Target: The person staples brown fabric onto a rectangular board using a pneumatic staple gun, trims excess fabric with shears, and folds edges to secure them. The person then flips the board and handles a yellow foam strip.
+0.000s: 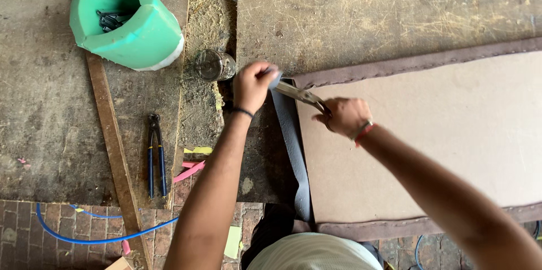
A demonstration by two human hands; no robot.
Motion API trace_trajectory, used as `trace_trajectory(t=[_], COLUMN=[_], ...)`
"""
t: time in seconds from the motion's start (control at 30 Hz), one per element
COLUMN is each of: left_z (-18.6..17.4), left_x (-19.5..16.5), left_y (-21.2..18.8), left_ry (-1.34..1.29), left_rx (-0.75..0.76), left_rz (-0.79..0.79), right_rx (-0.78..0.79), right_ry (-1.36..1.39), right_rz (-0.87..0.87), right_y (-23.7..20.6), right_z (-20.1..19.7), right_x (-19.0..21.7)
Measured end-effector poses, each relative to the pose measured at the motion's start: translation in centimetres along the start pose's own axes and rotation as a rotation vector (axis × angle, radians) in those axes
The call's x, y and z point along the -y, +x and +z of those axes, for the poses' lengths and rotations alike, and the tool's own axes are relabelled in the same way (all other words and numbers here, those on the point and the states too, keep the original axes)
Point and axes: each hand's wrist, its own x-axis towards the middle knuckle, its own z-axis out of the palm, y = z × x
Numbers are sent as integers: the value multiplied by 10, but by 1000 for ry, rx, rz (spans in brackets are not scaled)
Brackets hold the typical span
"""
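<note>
Leather edge (285, 114), soft, pliable; pinched by left hand (252, 85); right hand (345, 116) clamped on metal pliers (302, 95).

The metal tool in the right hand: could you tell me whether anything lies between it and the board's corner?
Nothing visible does. The right hand holds the metal tool at the board corner, where the left hand grips the dark fabric.

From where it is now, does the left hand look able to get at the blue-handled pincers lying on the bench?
Probably yes. The pincers lie in the open on the bench, with nothing between them and the left hand. But that hand is gripping the dark fabric edge and would have to let go first.
</note>
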Motion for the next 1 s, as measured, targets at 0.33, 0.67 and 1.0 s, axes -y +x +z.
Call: trace_trajectory(t=[0.33, 0.67, 1.0], left_z=[-100, -125, 16], left_x=[45, 8, -74], left_y=[-212, -375, -456], left_ry=[-83, 915, 471], left_rx=[166, 276, 401], left_rz=[-222, -281, -533], right_rx=[-282, -206, -98], right_ry=[224, 97, -462], right_rz=[139, -38, -615], right_y=[-238, -301, -289], right_z=[110, 188, 129], right_x=[5, -64, -129])
